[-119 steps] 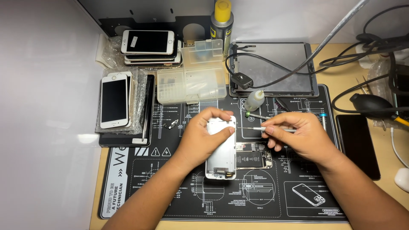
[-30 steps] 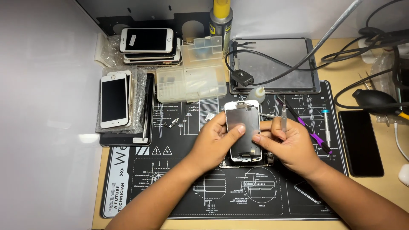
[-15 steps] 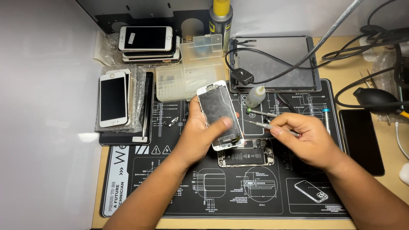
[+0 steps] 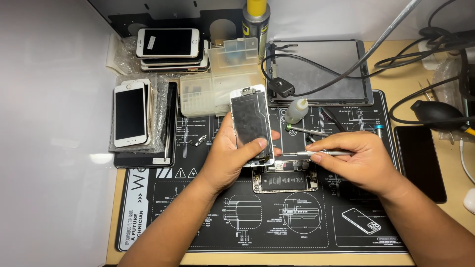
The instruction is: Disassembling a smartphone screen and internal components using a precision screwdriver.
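My left hand (image 4: 230,158) grips a white phone screen panel (image 4: 251,123), lifted and tilted up with its metal back plate facing me. Below it on the black repair mat (image 4: 222,222) lies the opened phone body (image 4: 284,179), battery and board showing, partly hidden by the panel and my hands. My right hand (image 4: 358,158) holds a thin silver screwdriver (image 4: 324,154), its tip pointing left toward the top edge of the phone body near the panel's lower end.
Stacks of white phones (image 4: 131,116) (image 4: 168,47) sit at the left and back. A clear parts box (image 4: 217,81), a small dropper bottle (image 4: 297,110), a tablet (image 4: 319,71) with cables, a black blower (image 4: 435,111) and a dark phone (image 4: 420,160) lie around the mat.
The screen panel has been lifted off the phone body and swung upward in my left hand. My right hand moved from the phone's edge to beside it with the screwdriver.
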